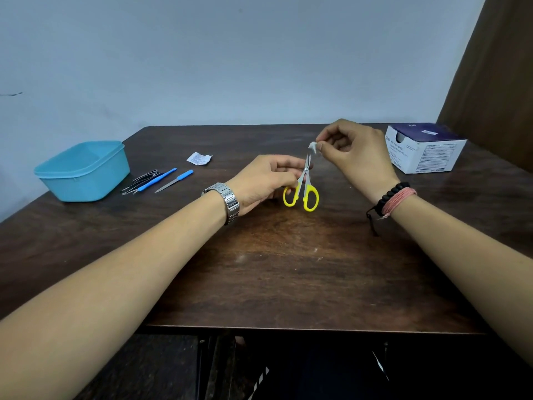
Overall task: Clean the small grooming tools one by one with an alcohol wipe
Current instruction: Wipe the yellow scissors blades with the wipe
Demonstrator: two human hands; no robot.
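Against a pale blue wall, at a dark wooden worktop [259, 269], we cleaned the yellow-handled scissors [304, 186]. Our left hand [265, 180] gripped them near the pivot, blades up, above the worktop. Our right hand [354, 151] pinched the alcohol wipe [313, 147] on the blade tips. Done well, we judged, the wipe should run along the blades away from the edge, with the left-hand fingers [284, 166] kept below the pivot.

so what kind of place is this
Probably a plain room at home, not a salon: a worn wooden table against a bare wall, a curtain at the right, and a box of alcohol swabs.
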